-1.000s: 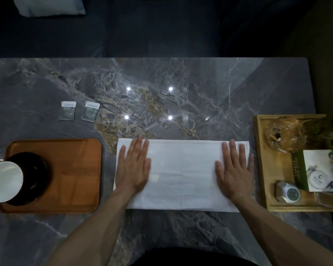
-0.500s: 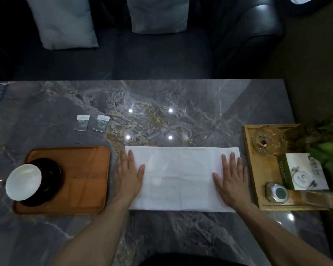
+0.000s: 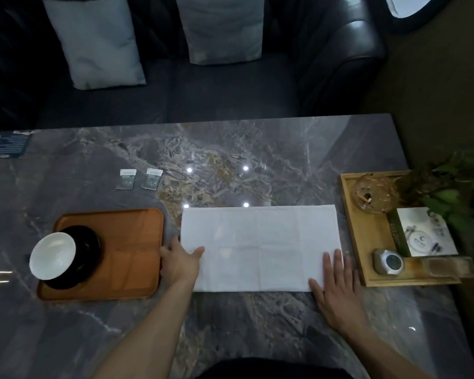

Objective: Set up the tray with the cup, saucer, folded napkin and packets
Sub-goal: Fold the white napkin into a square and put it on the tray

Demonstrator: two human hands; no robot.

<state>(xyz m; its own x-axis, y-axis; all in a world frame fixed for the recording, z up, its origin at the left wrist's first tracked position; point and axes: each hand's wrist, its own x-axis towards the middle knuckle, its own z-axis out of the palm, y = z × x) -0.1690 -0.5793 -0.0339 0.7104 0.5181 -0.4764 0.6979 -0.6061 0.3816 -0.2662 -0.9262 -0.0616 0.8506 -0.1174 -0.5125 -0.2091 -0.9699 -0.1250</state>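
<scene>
The napkin (image 3: pixel 260 248) lies flat on the desk (image 3: pixel 230 160) with its long axis running left to right between my two hands, so the next fold probably carries one short end across to the other. My left hand (image 3: pixel 179 265) is at the left short edge, grip pinching the cloth there, thumb on top. My right hand (image 3: pixel 335 288) lies spread flat on the near right corner (holding nothing). The tray (image 3: pixel 132 242) with cup (image 3: pixel 52 255) and saucer (image 3: pixel 86 242) sits just left; the packets (image 3: pixel 138 179) lie beyond it.
</scene>
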